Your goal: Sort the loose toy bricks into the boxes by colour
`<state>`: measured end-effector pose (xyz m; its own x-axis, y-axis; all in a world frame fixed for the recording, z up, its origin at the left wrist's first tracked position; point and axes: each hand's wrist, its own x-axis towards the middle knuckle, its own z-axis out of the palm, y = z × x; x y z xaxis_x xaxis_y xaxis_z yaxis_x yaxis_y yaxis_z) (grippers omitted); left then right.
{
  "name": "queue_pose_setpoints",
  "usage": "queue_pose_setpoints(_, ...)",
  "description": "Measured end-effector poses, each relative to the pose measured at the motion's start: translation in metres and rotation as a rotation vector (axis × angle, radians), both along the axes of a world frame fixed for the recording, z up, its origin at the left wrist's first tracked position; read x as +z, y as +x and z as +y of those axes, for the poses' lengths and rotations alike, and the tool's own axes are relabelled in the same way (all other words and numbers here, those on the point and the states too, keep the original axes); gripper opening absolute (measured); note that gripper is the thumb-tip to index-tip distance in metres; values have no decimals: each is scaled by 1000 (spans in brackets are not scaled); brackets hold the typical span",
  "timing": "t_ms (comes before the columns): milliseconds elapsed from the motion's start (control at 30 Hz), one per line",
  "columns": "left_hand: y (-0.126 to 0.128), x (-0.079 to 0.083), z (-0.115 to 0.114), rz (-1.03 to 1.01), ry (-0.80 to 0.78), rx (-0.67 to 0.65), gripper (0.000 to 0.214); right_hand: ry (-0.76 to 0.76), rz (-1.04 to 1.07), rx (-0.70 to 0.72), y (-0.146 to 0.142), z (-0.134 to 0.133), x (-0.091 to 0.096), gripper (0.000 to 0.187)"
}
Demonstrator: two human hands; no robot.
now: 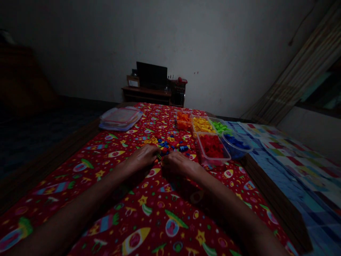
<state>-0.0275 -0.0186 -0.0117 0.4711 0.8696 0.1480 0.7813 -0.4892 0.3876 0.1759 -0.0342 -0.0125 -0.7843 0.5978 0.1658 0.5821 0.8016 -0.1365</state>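
My left hand is closed, and a small green toy piece with holes shows at its fingertips. Just right of it, my right hand is also closed, its fingers bent down. What it holds, if anything, is hidden. Both hands are low over the table, close together but apart. Directly beyond them lies a loose pile of small plastic toy pieces in blue, red and yellow. A bunch of yellow pieces is at the pile's left end.
Right of the pile stand containers of red, yellow, orange, green and blue pieces. Stacked clear lids lie at the far left. A red patterned cloth covers the table. A bed adjoins the right.
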Motion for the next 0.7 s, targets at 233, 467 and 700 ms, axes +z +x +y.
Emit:
queue_pose_setpoints(233,-4,7,5,28,-27,-11,28,51,41,-19,0,1,-7,14)
queue_pose_setpoints(467,1,14,2,11,-36,9,34,-265,500,-307,19,33,30,18)
queue_pose_setpoints(700,-4,0,-8,45,-54,-128,26,-888,1141,-402,28,39,43,30)
